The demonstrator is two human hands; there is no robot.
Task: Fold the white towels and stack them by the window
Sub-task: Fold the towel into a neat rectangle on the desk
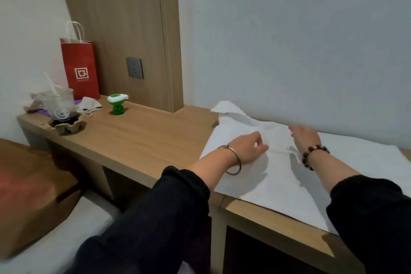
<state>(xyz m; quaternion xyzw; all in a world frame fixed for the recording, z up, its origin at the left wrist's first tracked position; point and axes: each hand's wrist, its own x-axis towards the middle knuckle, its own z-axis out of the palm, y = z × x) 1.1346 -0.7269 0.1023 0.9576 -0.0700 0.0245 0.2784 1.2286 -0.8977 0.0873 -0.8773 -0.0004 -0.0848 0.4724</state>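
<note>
Curled on the limp, light white cloth towel [278, 176] spread at the right of the wooden table [138, 138], the left grip [251, 145] cannot be judged pinching, the right grip [305, 135] is held loose above it, and corners are best taken.

i found the clutter bunched at the table's [138, 138] far left corner. a red paper bag [81, 69] stood upright against the wood panel [120, 29]. a cup with a straw [60, 107] sat in a torn cardboard holder near the left edge, with a crumpled pouch [90, 103] behind it. a green gadget [116, 104] stood alone just right of those. between the gadget and the towel [278, 180] the wooden top gave a wide open lane from front edge to back. the towel lay flat over the right part, its far left corner rumpled up by the wall [289, 40], which closed the back edge. the left hand [251, 144] and right hand [304, 137] were over the towel's middle, a gap between them.
</note>
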